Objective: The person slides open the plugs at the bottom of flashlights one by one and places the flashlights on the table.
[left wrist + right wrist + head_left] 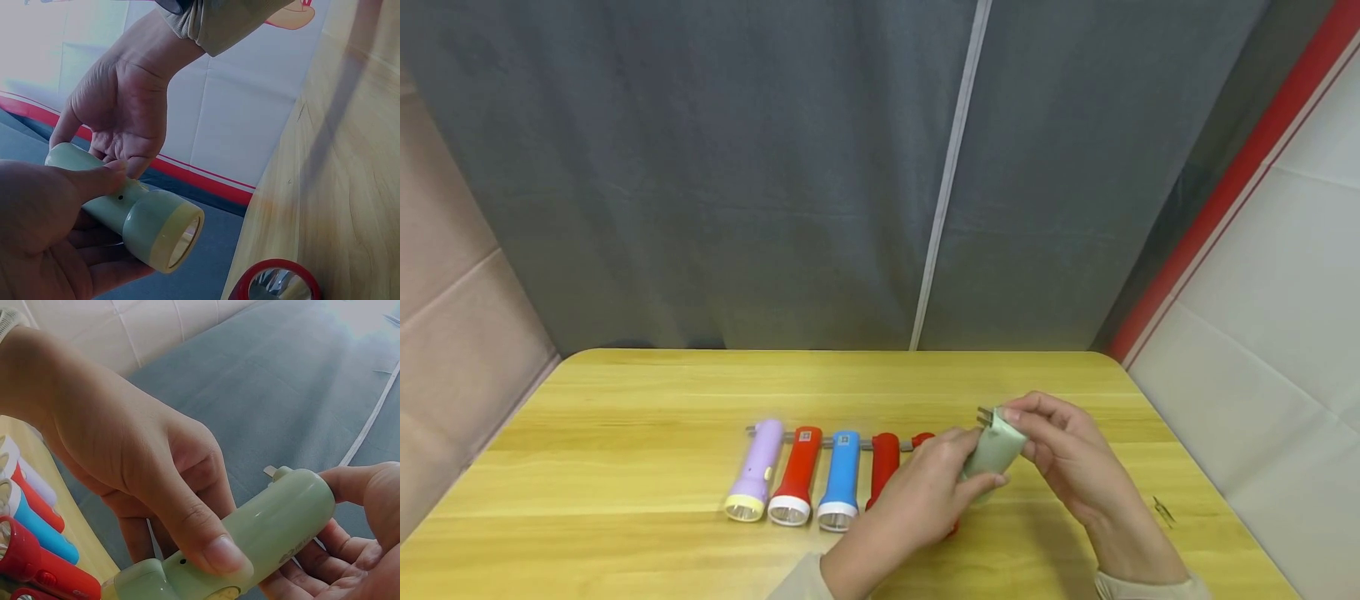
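Note:
A pale green flashlight [997, 450] with a yellow lens ring is held above the table, its head toward me and its metal plug prongs [984, 415] sticking out at the tail. My left hand [921, 487] grips its body, thumb on top and fingers beneath, as the left wrist view shows. With thumb and fingers, my right hand [1071, 458] pinches the tail end near the prongs. In the right wrist view the flashlight [278, 528] shows a small dark hole beside my left thumb.
Left of my hands lie a purple flashlight [762, 458], a red one [799, 467], a blue one [843, 471] and a darker red one [885, 460] in a row. Another red flashlight [922, 437] is mostly hidden by my left hand. A small dark mark [1163, 511] lies at right.

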Demonstrator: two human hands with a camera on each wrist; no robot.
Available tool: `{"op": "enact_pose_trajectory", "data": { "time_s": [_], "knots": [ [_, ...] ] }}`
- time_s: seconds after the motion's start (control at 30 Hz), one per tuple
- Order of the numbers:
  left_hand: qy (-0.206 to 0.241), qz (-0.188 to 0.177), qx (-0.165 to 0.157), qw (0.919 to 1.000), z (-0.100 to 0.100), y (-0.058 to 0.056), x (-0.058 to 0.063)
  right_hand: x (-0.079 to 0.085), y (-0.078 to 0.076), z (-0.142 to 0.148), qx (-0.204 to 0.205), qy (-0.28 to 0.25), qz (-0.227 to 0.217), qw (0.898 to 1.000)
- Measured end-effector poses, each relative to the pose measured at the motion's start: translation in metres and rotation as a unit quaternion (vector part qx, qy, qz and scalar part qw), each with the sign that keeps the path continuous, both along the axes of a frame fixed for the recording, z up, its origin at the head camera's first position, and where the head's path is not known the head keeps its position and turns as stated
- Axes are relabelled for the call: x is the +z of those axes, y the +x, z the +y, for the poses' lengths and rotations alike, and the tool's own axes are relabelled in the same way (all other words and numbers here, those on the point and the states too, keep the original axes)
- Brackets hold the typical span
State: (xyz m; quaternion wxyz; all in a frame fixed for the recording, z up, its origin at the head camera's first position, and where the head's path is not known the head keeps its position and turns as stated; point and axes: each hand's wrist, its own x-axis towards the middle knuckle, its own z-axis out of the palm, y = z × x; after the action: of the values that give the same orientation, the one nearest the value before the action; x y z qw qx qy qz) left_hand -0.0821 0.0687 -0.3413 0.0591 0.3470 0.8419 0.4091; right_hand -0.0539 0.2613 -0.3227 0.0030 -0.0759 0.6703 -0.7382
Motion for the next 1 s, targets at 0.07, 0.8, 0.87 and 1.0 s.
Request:
{"op": "enact_pose_trajectory", "data": {
  "time_s": [0.07,0.8,0.87,1.0],
  "knots": [
    [0.0,-0.001,0.0,1.0,0.0,0.0,0.0,0.0,0.0,0.0,0.0,0.002,-0.001,1.0],
    [-0.003,-0.002,0.012,0.9999,0.003,0.003,-0.003,0.004,0.0,-0.008,-0.046,0.035,-0.042,0.997],
    [-0.002,-0.005,0.015,0.9999,0.004,0.003,-0.004,0.005,0.0,-0.01,-0.054,0.04,-0.048,0.997],
    [0.0,-0.014,0.023,0.9996,0.005,0.004,-0.005,0.006,0.0,-0.01,-0.059,0.051,-0.054,0.996]
  ]
}}
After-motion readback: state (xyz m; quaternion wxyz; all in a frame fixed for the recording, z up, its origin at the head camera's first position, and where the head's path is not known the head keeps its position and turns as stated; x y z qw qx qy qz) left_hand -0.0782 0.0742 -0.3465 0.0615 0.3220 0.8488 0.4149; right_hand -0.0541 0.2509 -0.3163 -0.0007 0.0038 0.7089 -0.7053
